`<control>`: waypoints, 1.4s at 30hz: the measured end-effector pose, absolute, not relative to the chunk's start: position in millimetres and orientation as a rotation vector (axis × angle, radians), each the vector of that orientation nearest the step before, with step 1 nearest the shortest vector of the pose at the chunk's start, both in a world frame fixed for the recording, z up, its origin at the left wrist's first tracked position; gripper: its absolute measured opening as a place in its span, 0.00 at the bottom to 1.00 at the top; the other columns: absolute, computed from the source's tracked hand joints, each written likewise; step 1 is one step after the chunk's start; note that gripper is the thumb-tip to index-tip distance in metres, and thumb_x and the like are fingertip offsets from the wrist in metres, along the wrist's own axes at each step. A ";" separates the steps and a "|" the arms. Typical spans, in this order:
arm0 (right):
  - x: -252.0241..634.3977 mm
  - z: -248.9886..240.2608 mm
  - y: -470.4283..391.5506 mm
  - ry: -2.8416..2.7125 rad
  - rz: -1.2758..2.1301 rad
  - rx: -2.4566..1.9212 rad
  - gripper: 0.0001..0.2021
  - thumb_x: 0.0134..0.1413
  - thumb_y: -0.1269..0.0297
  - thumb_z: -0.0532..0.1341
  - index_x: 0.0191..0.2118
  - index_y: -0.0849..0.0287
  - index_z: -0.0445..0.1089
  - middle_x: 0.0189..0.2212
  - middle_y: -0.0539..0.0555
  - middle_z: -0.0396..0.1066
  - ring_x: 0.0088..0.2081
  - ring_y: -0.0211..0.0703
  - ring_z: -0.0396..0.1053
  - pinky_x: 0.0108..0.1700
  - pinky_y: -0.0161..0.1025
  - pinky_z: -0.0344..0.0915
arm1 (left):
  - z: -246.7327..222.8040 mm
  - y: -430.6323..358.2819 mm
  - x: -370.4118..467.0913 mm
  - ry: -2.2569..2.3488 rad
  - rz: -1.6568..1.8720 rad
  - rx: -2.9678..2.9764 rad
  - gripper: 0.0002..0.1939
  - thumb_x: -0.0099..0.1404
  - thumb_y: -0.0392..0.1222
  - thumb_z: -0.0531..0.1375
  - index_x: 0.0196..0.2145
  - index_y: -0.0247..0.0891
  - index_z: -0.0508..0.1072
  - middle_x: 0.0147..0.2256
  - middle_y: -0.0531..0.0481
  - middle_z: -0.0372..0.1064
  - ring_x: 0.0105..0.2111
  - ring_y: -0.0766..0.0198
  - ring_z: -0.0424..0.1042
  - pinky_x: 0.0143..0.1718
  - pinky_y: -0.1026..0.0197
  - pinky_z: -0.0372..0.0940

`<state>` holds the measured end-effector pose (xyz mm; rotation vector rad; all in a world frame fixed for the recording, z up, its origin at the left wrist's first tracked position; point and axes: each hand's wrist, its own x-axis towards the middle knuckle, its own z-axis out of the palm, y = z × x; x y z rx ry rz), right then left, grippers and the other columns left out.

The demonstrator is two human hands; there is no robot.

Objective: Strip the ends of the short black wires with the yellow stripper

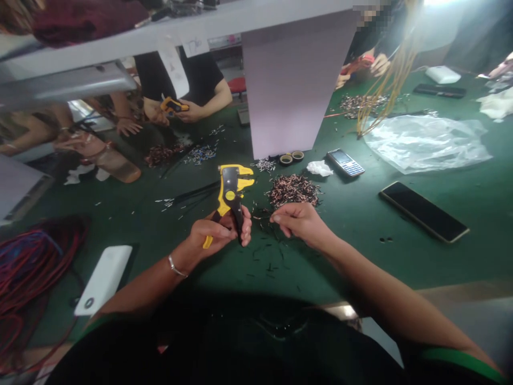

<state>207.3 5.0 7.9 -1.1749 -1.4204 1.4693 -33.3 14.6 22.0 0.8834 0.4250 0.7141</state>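
My left hand (pixel 218 232) is wrapped around the handles of a yellow-and-black wire stripper (pixel 230 187), whose jaws point right. My right hand (pixel 298 222) is closed in a pinch, thumb against forefinger, on a thin dark wire (pixel 263 217) that reaches left toward the stripper's handles. Just beyond the right hand lies a heap of small copper-coloured and black pieces (pixel 294 190). Black wires with pale ends (pixel 188 195) lie left of the stripper. Short dark scraps (pixel 270 264) are scattered on the green table (pixel 344 262) between my forearms.
A keypad phone (pixel 345 163), a smartphone (pixel 424 211) and a clear plastic bag (pixel 428 141) lie to the right. Left are a white power bank (pixel 103 280), red cables (pixel 36 278) and a bottle (pixel 116 160). A pale upright panel (pixel 286 91) stands ahead; co-workers' hands (pixel 176 109) hold tools beyond.
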 end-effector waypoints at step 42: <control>189.6 14.3 -22.9 -1.884 0.628 -1.192 0.14 0.61 0.67 0.52 0.31 0.57 0.74 0.24 0.53 0.74 0.23 0.37 0.68 0.29 0.37 0.62 | 2.7 4.9 -20.2 0.506 0.545 0.997 0.27 0.46 0.32 0.66 0.47 0.32 0.73 0.35 0.44 0.73 0.33 0.57 0.73 0.37 0.55 0.69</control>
